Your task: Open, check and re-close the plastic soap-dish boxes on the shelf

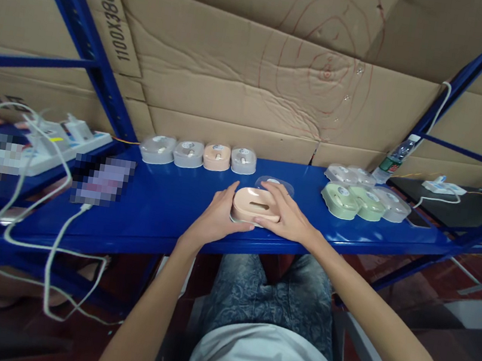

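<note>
A peach rounded box (252, 199) with a dark slot in its top sits at the middle of the blue shelf (165, 205), near the front edge. My left hand (220, 212) cups its left end, with the thumb along the front side. Around the right end curls my right hand (288, 216), fingers over the far rim and thumb at the front. Just behind the box lies a clear plastic lid (286, 186), partly covered by my right fingers. Both hands are closed on the box; its underside is hidden.
Several clear-lidded boxes (188, 153) line the back left. More, including green ones (340, 201), cluster at the right beside a water bottle (392, 161). A phone (105, 180) with a white cable (52, 261) lies left, near a power strip (90, 143). Cardboard (223, 57) stands behind.
</note>
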Demonstrator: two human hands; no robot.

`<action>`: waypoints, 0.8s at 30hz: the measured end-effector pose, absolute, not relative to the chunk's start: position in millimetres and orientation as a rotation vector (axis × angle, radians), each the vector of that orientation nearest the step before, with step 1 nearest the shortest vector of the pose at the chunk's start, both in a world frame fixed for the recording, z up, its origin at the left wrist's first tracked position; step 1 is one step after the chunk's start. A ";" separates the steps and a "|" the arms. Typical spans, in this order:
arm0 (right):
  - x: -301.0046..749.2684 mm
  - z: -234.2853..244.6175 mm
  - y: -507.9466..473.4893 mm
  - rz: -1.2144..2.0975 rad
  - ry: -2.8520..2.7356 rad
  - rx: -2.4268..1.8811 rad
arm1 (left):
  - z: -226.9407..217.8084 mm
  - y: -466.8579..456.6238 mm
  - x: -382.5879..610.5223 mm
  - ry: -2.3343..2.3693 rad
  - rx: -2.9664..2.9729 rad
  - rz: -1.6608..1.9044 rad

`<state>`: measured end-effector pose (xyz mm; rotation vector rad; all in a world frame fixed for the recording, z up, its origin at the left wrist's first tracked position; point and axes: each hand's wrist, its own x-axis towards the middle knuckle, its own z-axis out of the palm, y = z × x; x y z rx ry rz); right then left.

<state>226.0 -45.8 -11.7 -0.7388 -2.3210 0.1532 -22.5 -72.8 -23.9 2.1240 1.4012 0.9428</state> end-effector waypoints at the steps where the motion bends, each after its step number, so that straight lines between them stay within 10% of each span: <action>1: 225.9 -11.8 -45.8 0.153 -2.330 -0.740 | -24.3 -72.7 -22.7 1.397 2.121 0.943; 24: 234.2 -18.7 -36.3 -0.021 -1.870 -0.881 | -23.2 -72.8 -21.4 1.411 2.149 0.933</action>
